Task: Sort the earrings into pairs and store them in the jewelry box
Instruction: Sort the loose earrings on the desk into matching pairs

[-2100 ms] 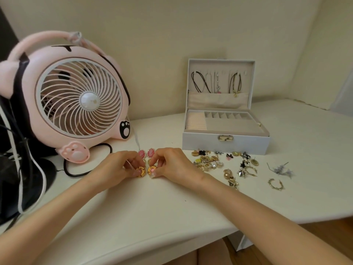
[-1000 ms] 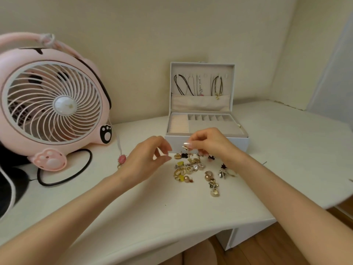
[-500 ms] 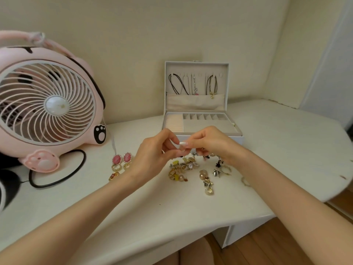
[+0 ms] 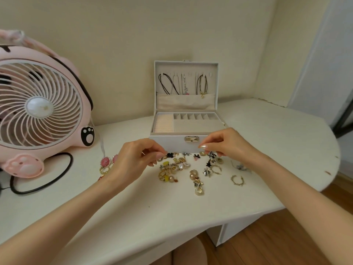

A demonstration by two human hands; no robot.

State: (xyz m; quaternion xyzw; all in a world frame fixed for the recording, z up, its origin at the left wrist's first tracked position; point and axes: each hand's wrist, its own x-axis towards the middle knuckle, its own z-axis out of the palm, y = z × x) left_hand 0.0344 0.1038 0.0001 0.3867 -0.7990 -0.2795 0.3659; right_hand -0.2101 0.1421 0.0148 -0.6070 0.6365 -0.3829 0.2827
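White desk (image 4: 172,217) holds mixed gold and black earrings (image 4: 183,167) heaped before the open white jewelry box (image 4: 172,144); my left hand (image 4: 133,159) pinches a small stud (image 4: 160,159), whether my right hand (image 4: 229,144) grips one I cannot tell, and a slip would bury it in the heap.

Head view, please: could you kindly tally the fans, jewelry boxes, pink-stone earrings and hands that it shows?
Fan: 1
Jewelry box: 1
Pink-stone earrings: 2, one partly hidden
Hands: 2, left hand and right hand
Total: 6
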